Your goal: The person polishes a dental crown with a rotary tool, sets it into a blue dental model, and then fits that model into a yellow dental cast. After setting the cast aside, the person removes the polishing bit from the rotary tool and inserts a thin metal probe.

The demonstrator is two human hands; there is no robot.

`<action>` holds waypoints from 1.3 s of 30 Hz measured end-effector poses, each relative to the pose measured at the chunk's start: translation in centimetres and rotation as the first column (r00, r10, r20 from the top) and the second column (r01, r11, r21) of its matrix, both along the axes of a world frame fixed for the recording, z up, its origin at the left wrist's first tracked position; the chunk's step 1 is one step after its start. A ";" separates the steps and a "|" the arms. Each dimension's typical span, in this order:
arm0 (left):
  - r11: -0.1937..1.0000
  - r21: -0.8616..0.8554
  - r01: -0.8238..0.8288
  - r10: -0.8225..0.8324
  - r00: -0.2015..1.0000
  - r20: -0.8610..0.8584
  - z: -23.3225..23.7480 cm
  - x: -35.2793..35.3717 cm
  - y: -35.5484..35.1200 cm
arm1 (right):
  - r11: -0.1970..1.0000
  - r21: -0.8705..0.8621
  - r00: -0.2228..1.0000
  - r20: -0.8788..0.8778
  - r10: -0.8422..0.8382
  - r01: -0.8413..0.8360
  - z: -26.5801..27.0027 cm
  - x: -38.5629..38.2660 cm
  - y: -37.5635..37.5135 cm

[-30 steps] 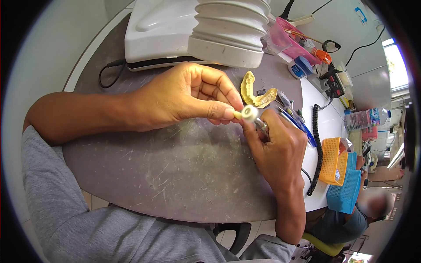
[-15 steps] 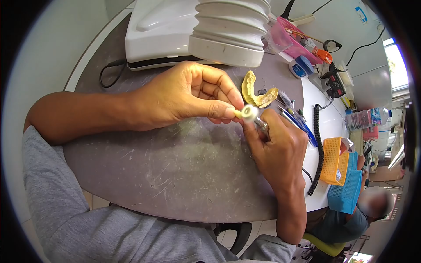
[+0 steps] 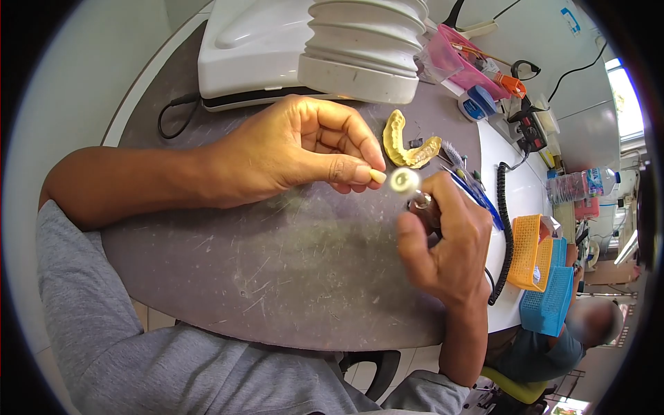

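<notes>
Between the thumb and fingertips of my left hand is a small pale yellow piece. My right hand is wrapped round a rotary handpiece, its thumb lifted off to the side. A round white wheel, blurred, sits at the handpiece's tip, a small gap to the right of the pale piece. Just behind the wheel, a yellowish horseshoe-shaped dental cast lies on the grey worktop. Most of the handpiece is hidden by my right hand.
A white machine and ribbed hose stand at the back. Rightward are a pink basket, a blue-lidded jar, slender tools, a coiled cable, orange and blue baskets, a bottle and a seated person.
My right hand has moved slightly right, taking the wheel away from the pale piece, and its thumb has lifted away. My left hand is almost unmoved.
</notes>
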State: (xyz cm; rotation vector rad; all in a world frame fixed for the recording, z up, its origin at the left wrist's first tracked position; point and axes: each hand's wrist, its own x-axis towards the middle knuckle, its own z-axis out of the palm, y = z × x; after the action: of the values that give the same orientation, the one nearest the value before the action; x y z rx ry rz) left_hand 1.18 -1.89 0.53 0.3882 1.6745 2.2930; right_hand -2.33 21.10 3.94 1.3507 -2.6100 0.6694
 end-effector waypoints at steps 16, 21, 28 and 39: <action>1.000 0.001 -0.001 0.001 1.000 0.019 0.0 0.0 0.0 | 1.000 -0.004 0.996 -0.094 -0.002 0.002 -0.9 -0.5 -0.2; 1.000 -0.022 0.004 -0.004 1.000 0.006 -0.1 -0.1 -0.1 | 0.998 0.006 0.992 -0.115 0.057 -0.057 -1.0 -0.1 -0.3; 1.000 -0.020 0.000 0.001 1.000 0.016 0.0 0.0 0.1 | 1.000 0.016 0.990 -0.139 0.025 -0.023 -0.9 -0.2 -0.4; 1.000 -0.016 0.015 -0.015 1.000 0.004 -0.2 -0.1 -0.1 | 1.000 0.002 0.987 -0.157 0.017 -0.017 -1.1 -0.3 -0.5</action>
State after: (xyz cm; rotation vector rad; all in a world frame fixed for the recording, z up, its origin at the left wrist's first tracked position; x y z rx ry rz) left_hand 1.08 -1.96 0.31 0.3921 1.6810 2.2671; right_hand -2.67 20.62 2.81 1.3684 -2.4783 0.5406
